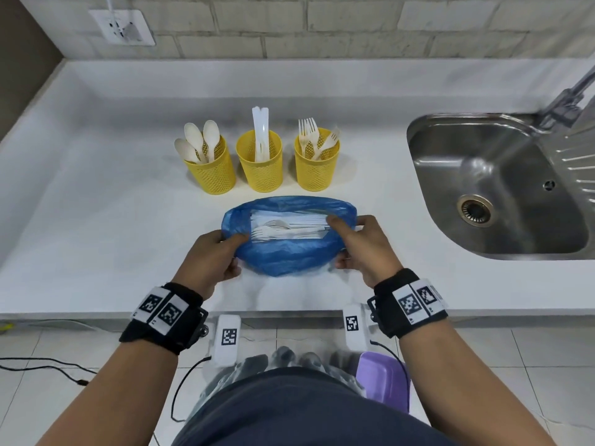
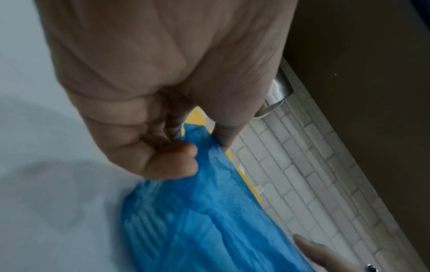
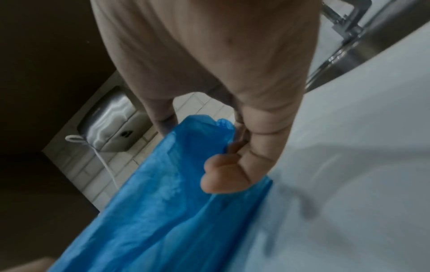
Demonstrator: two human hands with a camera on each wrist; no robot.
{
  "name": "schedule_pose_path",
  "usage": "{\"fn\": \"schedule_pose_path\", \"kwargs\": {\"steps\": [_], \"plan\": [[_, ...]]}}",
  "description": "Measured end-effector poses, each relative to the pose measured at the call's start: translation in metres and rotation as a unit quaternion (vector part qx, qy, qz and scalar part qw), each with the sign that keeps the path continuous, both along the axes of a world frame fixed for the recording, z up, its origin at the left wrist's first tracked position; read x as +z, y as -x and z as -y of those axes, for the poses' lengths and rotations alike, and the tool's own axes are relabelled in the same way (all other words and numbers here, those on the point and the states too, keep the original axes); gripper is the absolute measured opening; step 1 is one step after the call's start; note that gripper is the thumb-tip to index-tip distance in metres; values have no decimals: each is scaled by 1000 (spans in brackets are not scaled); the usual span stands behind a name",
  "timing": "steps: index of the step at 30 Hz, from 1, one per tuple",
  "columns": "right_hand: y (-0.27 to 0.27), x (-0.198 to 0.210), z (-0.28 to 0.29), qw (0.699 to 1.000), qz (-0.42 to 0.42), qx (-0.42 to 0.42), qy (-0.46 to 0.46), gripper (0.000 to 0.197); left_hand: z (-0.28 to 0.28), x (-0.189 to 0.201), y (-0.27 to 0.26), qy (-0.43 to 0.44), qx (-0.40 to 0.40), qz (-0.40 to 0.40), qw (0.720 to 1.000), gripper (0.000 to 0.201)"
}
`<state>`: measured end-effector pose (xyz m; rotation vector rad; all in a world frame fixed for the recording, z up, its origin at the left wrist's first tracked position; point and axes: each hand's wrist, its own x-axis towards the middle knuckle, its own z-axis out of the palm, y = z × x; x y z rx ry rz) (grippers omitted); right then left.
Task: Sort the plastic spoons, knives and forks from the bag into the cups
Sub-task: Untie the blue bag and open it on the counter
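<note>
A blue plastic bag (image 1: 286, 255) lies on the white counter, its mouth pulled wide. Inside it lie white plastic forks and other cutlery (image 1: 283, 230). My left hand (image 1: 214, 252) grips the bag's left edge (image 2: 209, 184), and my right hand (image 1: 357, 243) grips its right edge (image 3: 186, 165). Behind the bag stand three yellow mesh cups: the left cup (image 1: 211, 169) holds spoons, the middle cup (image 1: 260, 165) holds knives, the right cup (image 1: 317, 164) holds forks.
A steel sink (image 1: 502, 188) with a tap (image 1: 566, 94) sits at the right. A wall socket (image 1: 120, 27) is on the brick wall at back left. Cables (image 1: 48, 365) run over the floor below the counter's front edge.
</note>
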<state>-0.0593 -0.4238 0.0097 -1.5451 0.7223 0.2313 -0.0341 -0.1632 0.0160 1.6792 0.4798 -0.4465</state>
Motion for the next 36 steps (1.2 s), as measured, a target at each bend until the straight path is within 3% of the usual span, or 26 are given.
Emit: {"fn": "schedule_pose_path", "kwargs": {"steps": [2,5,7,9,11,12,14,16,18,19,21,22,24,27,28,30,32,34,36], "plan": [[-1,2,-6,999,21,-21,-43,40,3,5,2,19,3,17,1000,13],[-4,5,-9,989,62,-58,-117,14,4,8,3,79,27,21,996,20],[-5,7,-8,973,64,-94,-203,20,2,9,1,176,78,-21,981,25],[-6,5,-5,932,37,-153,-328,35,1,8,-2,293,150,-95,939,34],[-4,0,-5,887,8,-197,-417,45,2,6,-3,351,192,-138,906,41],[-3,-2,-5,883,4,-196,-426,47,2,5,-2,361,195,-146,900,42],[0,-4,-4,919,8,-167,-358,44,1,5,1,356,179,-146,905,40],[-1,-5,-2,971,26,-117,-206,32,-2,4,0,318,146,-122,929,29],[-6,-3,3,996,36,-77,-35,24,-5,3,-6,197,114,-83,970,14],[-10,-4,6,996,42,-60,46,31,-6,4,-10,116,92,-54,988,9],[-18,-6,10,983,65,10,169,48,-5,1,-21,-45,41,10,998,38],[-22,-6,11,972,75,58,215,51,-3,2,-26,-123,7,50,991,45],[-32,-8,13,939,91,151,294,43,1,3,-33,-247,-67,134,957,37],[-49,-4,18,897,127,219,363,9,5,5,-45,-332,-133,220,908,13],[-54,-3,21,895,136,229,358,11,4,7,-50,-336,-140,221,905,17],[-61,0,30,923,138,237,269,24,3,12,-58,-266,-116,186,939,29],[-64,1,33,975,109,185,50,35,3,16,-65,-54,-25,91,994,25],[-64,-2,32,985,44,98,-132,38,4,16,-66,140,62,-26,988,19],[-67,-10,31,989,-3,41,-141,37,7,16,-66,175,69,-71,980,18]]}}
